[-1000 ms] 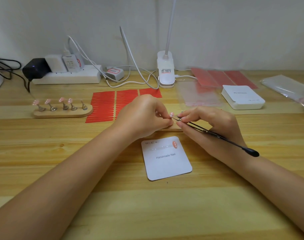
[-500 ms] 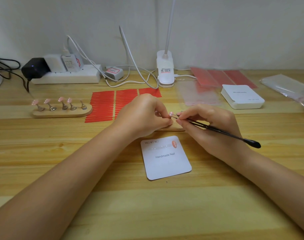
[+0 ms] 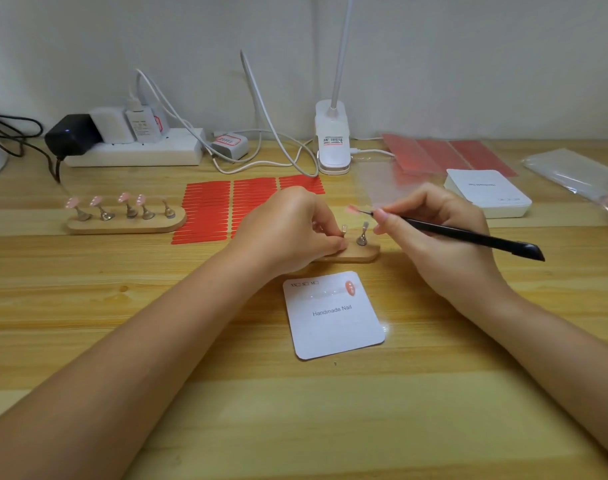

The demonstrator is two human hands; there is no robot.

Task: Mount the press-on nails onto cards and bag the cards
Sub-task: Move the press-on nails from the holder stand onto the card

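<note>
On the far left of the wooden surface (image 3: 87, 306) a smooth wood stand (image 3: 125, 224) carries four pink nails on metal pegs, a fifth peg bare; beside it lie glossy red strips (image 3: 209, 216) in rows; the left hand (image 3: 292, 230) curls over a second stand (image 3: 354, 252), fingertips pinching a peg base, steadying it I think; just nearer the person lies the card (image 3: 333, 317), matte white with rounded corners, one pink nail (image 3: 350, 287) stuck at its upper right; the right hand (image 3: 430, 233) grips thin black tweezers (image 3: 462, 233), long axis running down to the right, their tip holding a small pink nail (image 3: 351, 209) above the stand; the card lies below and slightly left of that nail, so the right hand is the one to bring it down; farther right sit a card stack (image 3: 486, 195) and clear bags (image 3: 572, 174).
</note>
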